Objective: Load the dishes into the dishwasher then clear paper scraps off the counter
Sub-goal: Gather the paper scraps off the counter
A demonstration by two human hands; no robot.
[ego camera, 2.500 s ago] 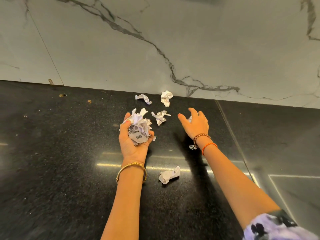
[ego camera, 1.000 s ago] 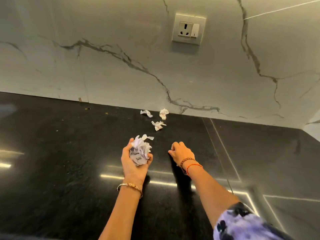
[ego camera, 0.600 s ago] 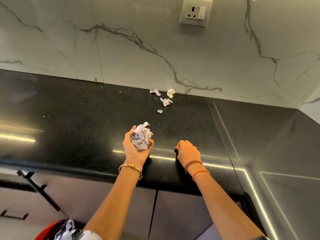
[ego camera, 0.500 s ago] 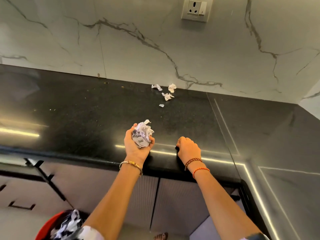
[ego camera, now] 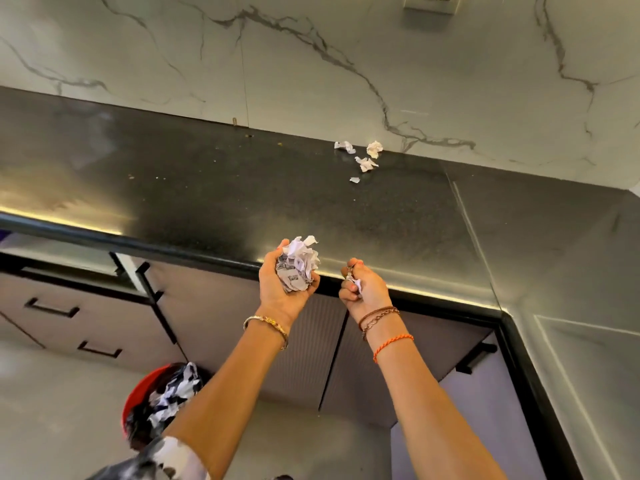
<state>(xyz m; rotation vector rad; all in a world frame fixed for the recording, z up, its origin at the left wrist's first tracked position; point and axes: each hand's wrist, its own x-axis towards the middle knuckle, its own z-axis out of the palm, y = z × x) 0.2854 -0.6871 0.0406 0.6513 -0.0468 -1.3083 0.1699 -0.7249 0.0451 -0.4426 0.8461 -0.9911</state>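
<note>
My left hand (ego camera: pixel 281 289) is palm up at the front edge of the black counter (ego camera: pixel 214 195) and grips a big wad of crumpled paper scraps (ego camera: pixel 298 266). My right hand (ego camera: pixel 363 289) hangs just to its right, off the counter edge, its fingers curled round a small paper scrap (ego camera: pixel 356 283). Several crumpled scraps (ego camera: pixel 365 163) lie far back on the counter near the marble wall, well beyond both hands.
Below the counter are grey cabinet doors (ego camera: pixel 304 348) and drawers with black handles (ego camera: pixel 52 308). A red bin (ego camera: pixel 145 393) holding crumpled paper stands on the floor at the lower left. The counter turns a corner on the right (ego camera: pixel 571 306). A wall socket (ego camera: pixel 429 3) sits high on the backsplash.
Both hands have drawn back from the middle of the counter to its front edge. My right hand has lifted off the counter and turned up with a small scrap in it. The bin has come into view.
</note>
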